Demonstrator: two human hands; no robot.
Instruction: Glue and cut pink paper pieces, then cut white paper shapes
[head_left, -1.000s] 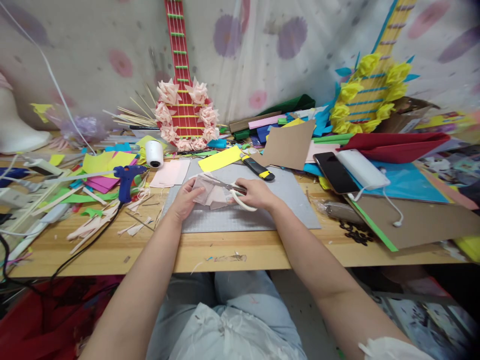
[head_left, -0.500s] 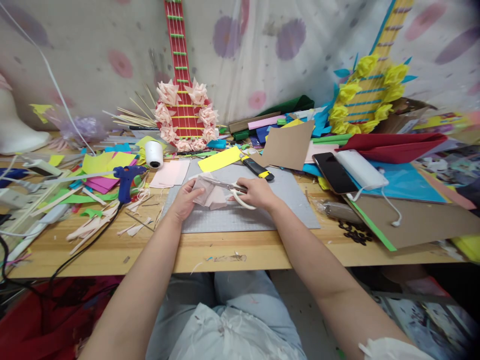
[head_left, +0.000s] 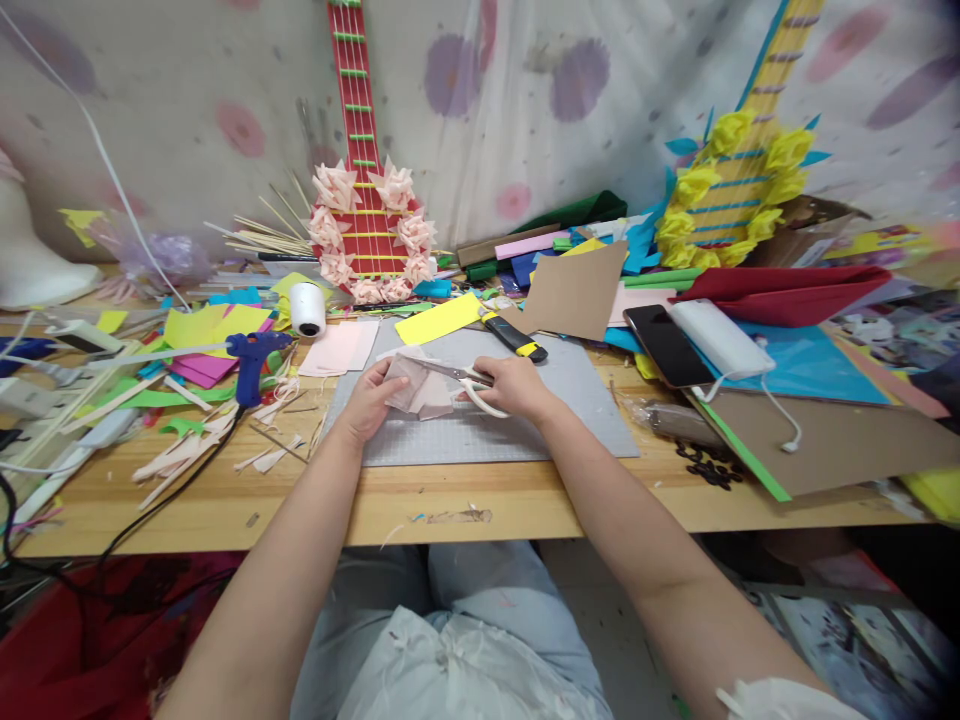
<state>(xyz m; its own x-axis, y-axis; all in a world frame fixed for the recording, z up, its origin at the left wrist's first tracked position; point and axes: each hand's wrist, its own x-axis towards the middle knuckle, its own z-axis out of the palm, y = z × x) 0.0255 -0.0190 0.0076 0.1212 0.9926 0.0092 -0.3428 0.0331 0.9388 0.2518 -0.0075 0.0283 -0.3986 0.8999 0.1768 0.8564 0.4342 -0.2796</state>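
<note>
Over the grey cutting mat (head_left: pixel 525 420) (on a cluttered wooden table (head_left: pixel 420 505)), the left hand (head_left: pixel 369 400) pinches a pale pink paper piece (head_left: pixel 424 388), while the right hand (head_left: pixel 511 385) grips white-handled scissors (head_left: pixel 469 383), blades on the paper's top edge.

A wooden table (head_left: pixel 225 500) bears a grey cutting mat (head_left: pixel 585 400), blue glue gun (head_left: pixel 251 352), paper scraps (head_left: pixel 180 455) and brown cardboard (head_left: pixel 847 440).

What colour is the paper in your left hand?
The paper is pale pink, clearest in the head view.
</note>
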